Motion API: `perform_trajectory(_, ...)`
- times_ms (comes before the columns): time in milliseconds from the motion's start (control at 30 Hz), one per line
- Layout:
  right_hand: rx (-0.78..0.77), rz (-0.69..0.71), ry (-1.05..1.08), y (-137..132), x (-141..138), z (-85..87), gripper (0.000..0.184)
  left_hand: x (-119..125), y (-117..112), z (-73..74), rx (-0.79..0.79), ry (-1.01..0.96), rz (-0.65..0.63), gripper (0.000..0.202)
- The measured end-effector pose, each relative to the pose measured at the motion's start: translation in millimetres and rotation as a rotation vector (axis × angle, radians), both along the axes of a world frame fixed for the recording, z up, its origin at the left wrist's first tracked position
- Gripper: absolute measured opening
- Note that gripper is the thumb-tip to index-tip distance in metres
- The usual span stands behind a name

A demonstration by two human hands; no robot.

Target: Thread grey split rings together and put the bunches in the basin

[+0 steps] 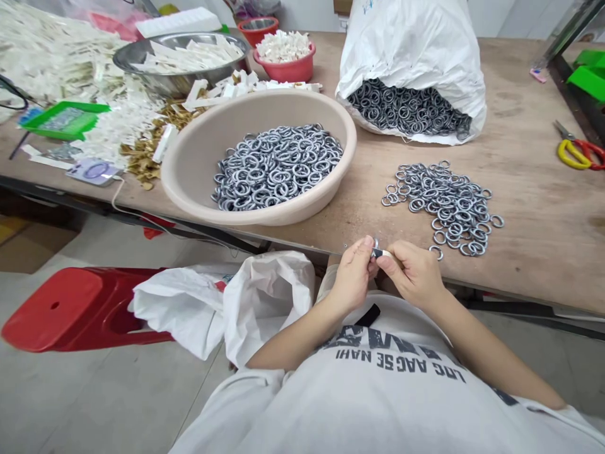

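In front of my shirt, at the table's near edge, my two hands meet. My left hand (353, 272) is closed, pinching a grey metal ring (376, 243) that shows only in part above the fingertips. My right hand (416, 270) is closed on a small dark piece with a white end (378, 253), held against the ring; its exact kind is hidden by the fingers. Beyond the right hand lies a loose pile of grey metal rings (449, 202). A beige basin (189, 202) farther left holds many similar rings (278, 167).
A white sack (411, 50) spills darker rings at the back. Red-and-yellow scissors (574, 154) lie at right. Leftward are a steel bowl (182, 79), a pink bowl (288, 69), a green tray (66, 120) and a phone (92, 170). A red stool (61, 309) and white bags (269, 296) stand below.
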State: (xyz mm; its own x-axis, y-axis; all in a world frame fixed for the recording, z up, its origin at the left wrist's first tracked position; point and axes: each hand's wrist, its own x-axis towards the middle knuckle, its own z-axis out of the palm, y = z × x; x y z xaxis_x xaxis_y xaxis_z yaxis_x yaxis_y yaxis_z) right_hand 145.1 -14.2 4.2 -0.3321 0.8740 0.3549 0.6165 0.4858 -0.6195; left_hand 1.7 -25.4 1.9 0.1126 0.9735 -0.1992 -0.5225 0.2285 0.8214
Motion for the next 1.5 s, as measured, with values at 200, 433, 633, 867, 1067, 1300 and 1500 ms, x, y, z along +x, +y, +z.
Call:
perform_trajectory(200, -0.149, -0.342, -0.376, 66, 12, 1.4, 0.04, -8, -10, -6.3, 0.154, 0.033, -0.178, 0.047)
perform_trajectory(433, -0.137, -0.306, -0.708, 115, -13, 11.3, 0.037, -26, 7, -6.4, 0.014, 0.076, -0.115, 0.037)
perform_trajectory(633, -0.126, -0.257, -0.579, 102, 9, 18.3, 0.027, -36, 19, -5.1, -0.039, 0.047, -0.049, 0.039)
perform_trajectory(867, -0.417, 0.142, -0.006, 41, 32, 39.1, 0.029, -11, 28, -4.4, 0.298, 0.455, -0.151, 0.038)
perform_trajectory(1067, -0.266, -0.062, 0.325, 14, 15, 25.2, 0.024, 11, 21, -4.6, 0.162, 0.223, -0.117, 0.044)
perform_trajectory(1300, -0.259, -0.044, 0.453, 11, 14, 17.2, 0.032, 14, 8, 0.5, 0.059, 0.059, -0.129, 0.044)
perform_trajectory(1500, 0.001, 0.013, 0.091, -7, 20, 23.5, 0.033, 13, 7, 1.2, 0.044, 0.015, -0.099, 0.045)
